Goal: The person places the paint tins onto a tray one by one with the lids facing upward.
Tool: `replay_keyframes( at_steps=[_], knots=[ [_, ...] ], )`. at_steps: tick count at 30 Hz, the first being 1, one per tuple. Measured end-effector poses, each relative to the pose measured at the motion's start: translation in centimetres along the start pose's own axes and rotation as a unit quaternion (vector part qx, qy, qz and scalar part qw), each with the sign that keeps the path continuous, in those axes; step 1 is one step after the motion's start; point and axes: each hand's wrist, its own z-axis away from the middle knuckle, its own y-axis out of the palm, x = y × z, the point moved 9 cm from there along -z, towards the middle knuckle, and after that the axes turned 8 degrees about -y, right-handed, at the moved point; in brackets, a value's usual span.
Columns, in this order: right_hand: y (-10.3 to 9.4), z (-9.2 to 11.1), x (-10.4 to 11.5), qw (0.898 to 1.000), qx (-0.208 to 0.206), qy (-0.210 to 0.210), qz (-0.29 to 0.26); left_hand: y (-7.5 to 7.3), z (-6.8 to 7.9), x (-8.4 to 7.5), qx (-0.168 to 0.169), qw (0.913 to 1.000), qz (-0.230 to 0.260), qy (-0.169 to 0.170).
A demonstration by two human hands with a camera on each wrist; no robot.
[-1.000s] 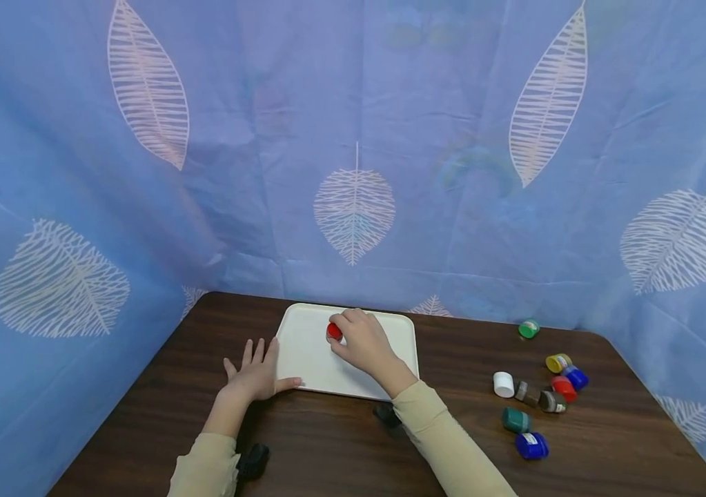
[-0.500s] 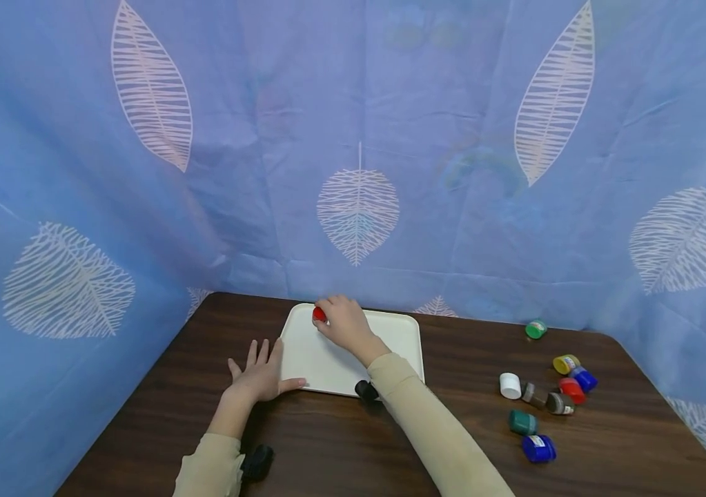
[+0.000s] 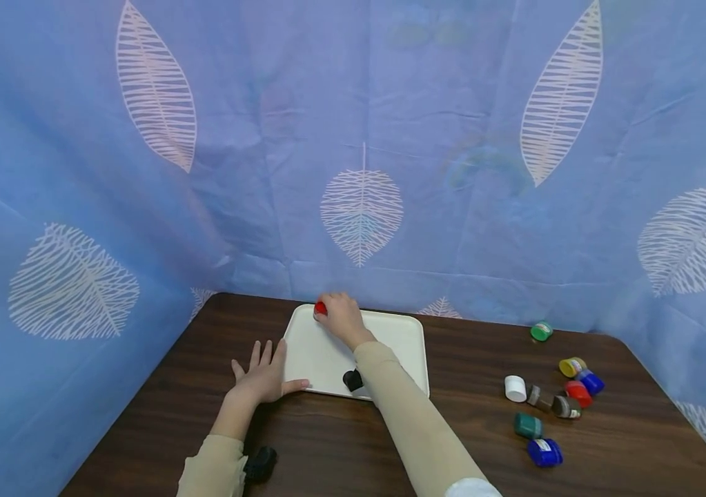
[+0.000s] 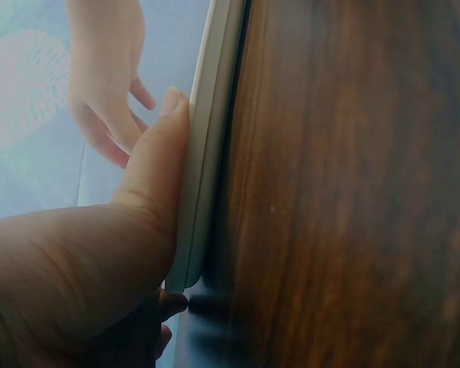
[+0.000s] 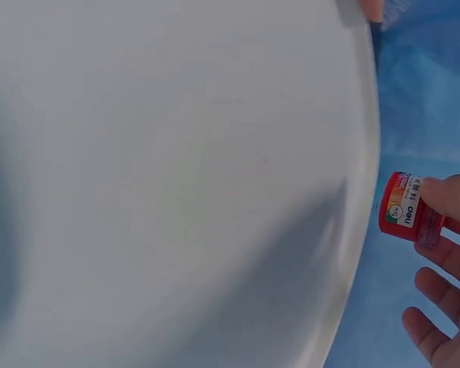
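Observation:
A small red paint jar (image 3: 320, 308) is pinched by my right hand (image 3: 343, 319) over the far left part of the white tray (image 3: 318, 359). In the right wrist view the jar (image 5: 402, 207) shows a printed label, with the thumb and a finger on it and the other fingers apart from it. My left hand (image 3: 262, 382) lies at the tray's near left corner with its fingers spread. Its thumb (image 4: 157, 157) rests along the tray's near edge in the left wrist view. Whether the jar touches the tray is unclear.
Several paint jars lie in a loose group at the right of the dark wooden table (image 3: 328, 449), among them a white one (image 3: 515, 388), a dark green one (image 3: 528, 425) and a blue one (image 3: 545, 452). A green jar (image 3: 541, 331) stands near the back edge. Behind hangs a blue curtain (image 3: 253, 172).
My right hand has carried the red paint jar left and away from me, toward the tray's far left corner. The left hand has kept its place at the tray.

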Motion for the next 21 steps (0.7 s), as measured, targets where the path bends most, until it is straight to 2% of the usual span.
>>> replay_keyframes(
  at_steps=[6, 9, 21],
  knots=[
    [1.9, -1.1, 0.2, 0.999, 0.04, 0.001, 0.037, -0.2, 0.1, 0.0, -0.001, 1.0, -0.002, 0.0],
    [2.6, -1.4, 0.5, 0.998, 0.046, 0.0, 0.041, -0.1, 0.0, 0.1, -0.004, 1.0, -0.004, -0.001],
    [3.1, -1.7, 1.1, 0.998, 0.056, 0.011, 0.035, -0.3, 0.1, 0.0, -0.008, 1.0, -0.003, 0.0]
  ],
)
